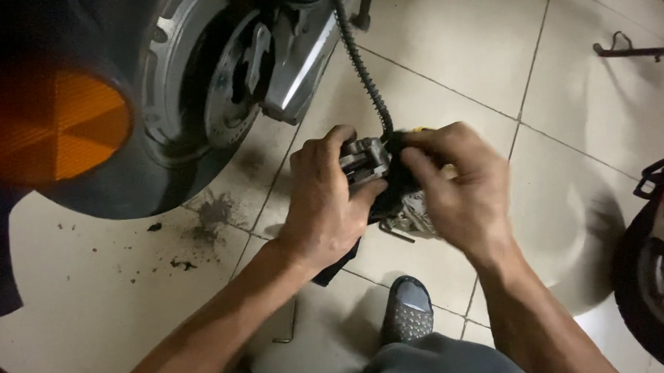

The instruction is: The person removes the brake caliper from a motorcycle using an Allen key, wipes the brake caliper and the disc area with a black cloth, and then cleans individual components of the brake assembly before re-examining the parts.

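Note:
My left hand (321, 201) grips a grey metal brake caliper (364, 162) in the middle of the view, thumb over its near edge. A ribbed black hose (358, 57) runs from the caliper up to the motorcycle wheel at the top. My right hand (461, 186) presses a dark cloth (399, 183) against the caliper's right side, fingers curled over it. A metal part (414, 219) shows just under my right palm, mostly hidden.
A motorcycle wheel with brake disc (229, 94) and an orange reflector (50, 123) fills the top left. Dirt specks (201, 228) lie on the white floor tiles. A hex key (289, 328) lies near my shoe (408, 312). Another vehicle's tyre (655, 271) stands at the right edge.

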